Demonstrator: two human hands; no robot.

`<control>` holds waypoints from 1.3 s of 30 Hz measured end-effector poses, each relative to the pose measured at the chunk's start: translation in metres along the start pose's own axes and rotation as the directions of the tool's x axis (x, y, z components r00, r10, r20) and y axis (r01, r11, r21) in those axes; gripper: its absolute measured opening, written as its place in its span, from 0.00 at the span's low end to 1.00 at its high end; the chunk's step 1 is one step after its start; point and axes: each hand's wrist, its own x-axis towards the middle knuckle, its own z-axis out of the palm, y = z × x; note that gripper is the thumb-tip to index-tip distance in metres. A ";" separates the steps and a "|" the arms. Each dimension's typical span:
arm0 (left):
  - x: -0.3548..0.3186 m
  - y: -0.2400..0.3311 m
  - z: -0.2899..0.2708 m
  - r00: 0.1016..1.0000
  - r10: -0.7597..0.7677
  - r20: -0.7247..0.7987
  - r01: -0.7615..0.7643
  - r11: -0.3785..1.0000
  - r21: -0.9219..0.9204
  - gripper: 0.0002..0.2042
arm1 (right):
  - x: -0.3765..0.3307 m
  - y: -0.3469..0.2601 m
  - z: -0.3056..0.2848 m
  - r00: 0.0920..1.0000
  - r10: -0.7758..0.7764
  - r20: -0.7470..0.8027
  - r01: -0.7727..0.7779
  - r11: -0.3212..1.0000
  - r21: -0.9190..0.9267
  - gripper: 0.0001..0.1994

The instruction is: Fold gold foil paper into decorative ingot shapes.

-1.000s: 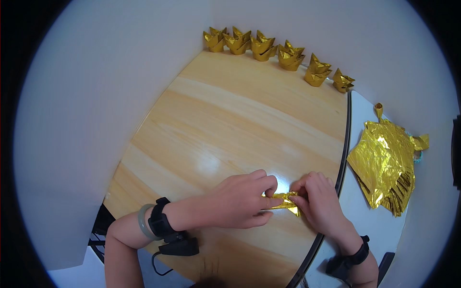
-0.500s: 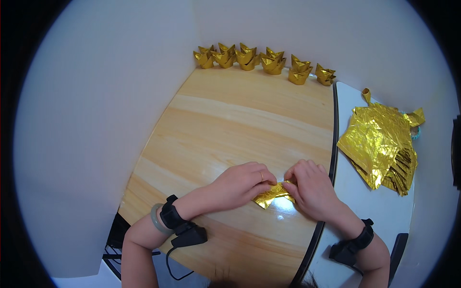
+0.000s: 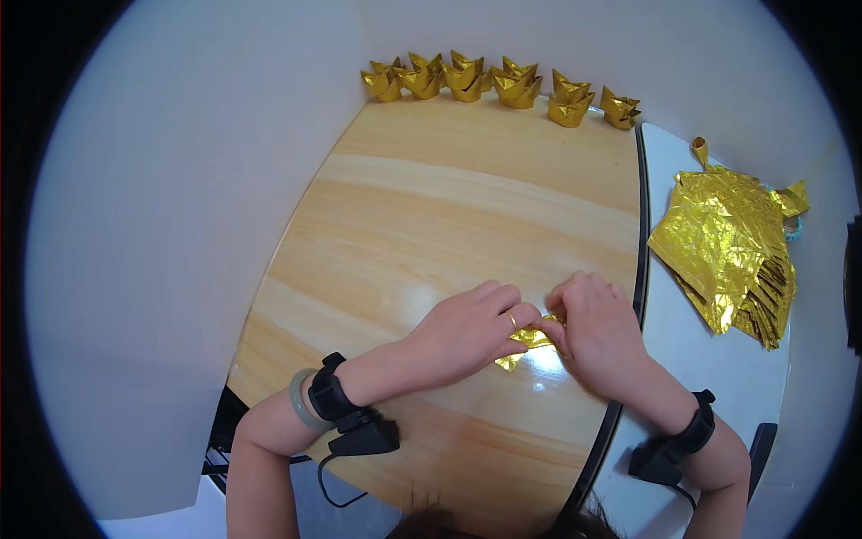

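Observation:
A folded piece of gold foil paper (image 3: 510, 361) is pinched between my two hands, low over the right part of the wooden tabletop. My left hand (image 3: 476, 331) grips its left side with thumb and fingers, a ring on one finger. On the opposite side, my right hand (image 3: 594, 334) closes round the other end with curled fingers. Much of the foil is hidden behind the fingers; only a shiny strip and a lower left corner show.
Several folded gold paper ingots (image 3: 467, 79) line the far edge of the wooden table (image 3: 431, 216). On the white surface (image 3: 660, 180) at the right lies a fanned stack of gold foil sheets (image 3: 718, 242), with a rolled foil piece (image 3: 699, 153) behind it. Pale walls enclose the left and back.
The whole scene has shifted slightly in the view. My hands have drawn closer together on the foil, covering more of it, and my left fingers are curled more tightly.

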 end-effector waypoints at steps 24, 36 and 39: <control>0.001 -0.008 -0.005 0.938 0.304 -0.165 -0.290 0.952 0.100 0.15 | -0.030 -0.005 -0.053 0.898 0.216 0.383 -0.369 0.844 0.390 0.25; -0.006 0.002 0.008 0.995 -0.056 -0.083 0.028 0.950 -0.312 0.08 | -0.030 -0.012 -0.060 0.918 -0.042 0.395 -0.159 0.872 0.463 0.19; -0.004 0.014 0.014 0.988 -0.132 -0.083 0.103 0.952 -0.287 0.09 | -0.030 -0.006 -0.052 0.940 -0.137 0.314 -0.026 0.885 0.466 0.15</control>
